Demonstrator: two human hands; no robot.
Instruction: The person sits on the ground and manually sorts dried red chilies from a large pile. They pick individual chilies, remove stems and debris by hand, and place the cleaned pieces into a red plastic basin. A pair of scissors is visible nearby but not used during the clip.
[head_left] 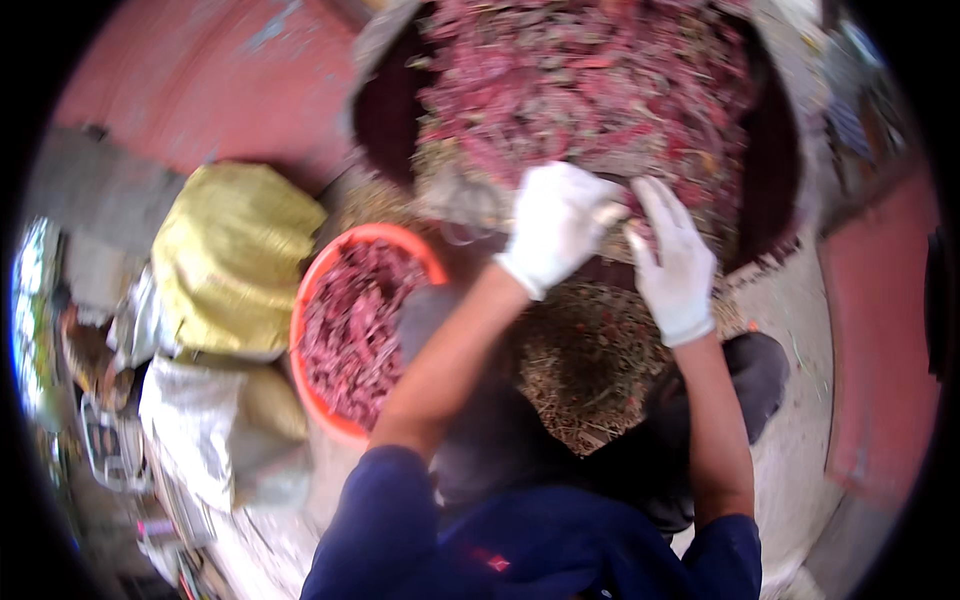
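My left hand (560,222), in a white glove, is closed with its fingertips at the front edge of a heap of reddish-pink dried plant pieces (590,90). Anything in that grip is hidden. My right hand (676,258), gloved in white too, faces it with thumb and fingers curled around a small reddish plant piece. The fingertips of both hands nearly meet. Under the heap lies a dark red cloth (775,150). On my left, an orange-rimmed tub (297,345) holds many similar reddish pieces. Motion blurs the details.
Yellow woven sack (230,255) and white sack (190,420) stand left of the tub. Brownish stem scraps (585,360) lie between my legs. Red panels (885,330) rise at the right and far left. A white chair (105,440) is at the left edge.
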